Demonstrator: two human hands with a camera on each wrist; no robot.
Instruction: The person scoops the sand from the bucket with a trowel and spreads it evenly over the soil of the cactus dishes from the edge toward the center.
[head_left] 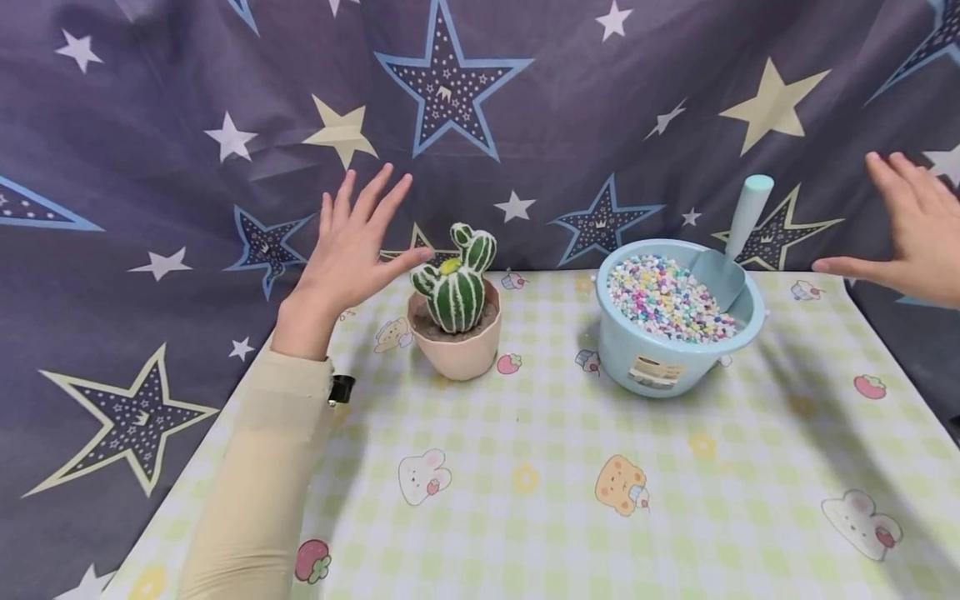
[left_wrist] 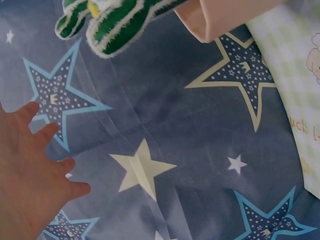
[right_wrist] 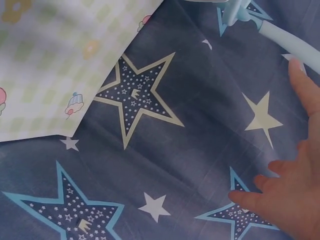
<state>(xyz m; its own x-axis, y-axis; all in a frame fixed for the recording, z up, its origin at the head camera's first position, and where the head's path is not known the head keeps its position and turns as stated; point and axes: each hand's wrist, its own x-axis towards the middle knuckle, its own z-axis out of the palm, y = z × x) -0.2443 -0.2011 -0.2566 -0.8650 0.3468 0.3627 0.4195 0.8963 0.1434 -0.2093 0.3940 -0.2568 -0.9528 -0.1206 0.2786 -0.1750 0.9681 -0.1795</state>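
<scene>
In the head view my left hand (head_left: 348,250) is raised with its fingers spread, holding nothing. Just right of it a green striped cactus (head_left: 459,302) stands in a pale pink pot (head_left: 459,354) of brown soil. My right hand (head_left: 918,233) is lifted at the right edge, fingers extended and also without an object. Between the hands, nearer the right one, sits a light blue bucket (head_left: 637,354) filled with small multicoloured beads (head_left: 663,300). A blue scoop (head_left: 746,217) leans in the beads, its handle up to the right. The right wrist view shows the scoop handle (right_wrist: 290,47) beyond the thumb.
A green-and-white checked tablecloth (head_left: 517,433) with cartoon prints covers the table. Behind and beside it hangs a dark curtain (head_left: 525,108) patterned with stars. The table's left and right edges run close to the curtain. A small black device (head_left: 342,389) is at my left wrist.
</scene>
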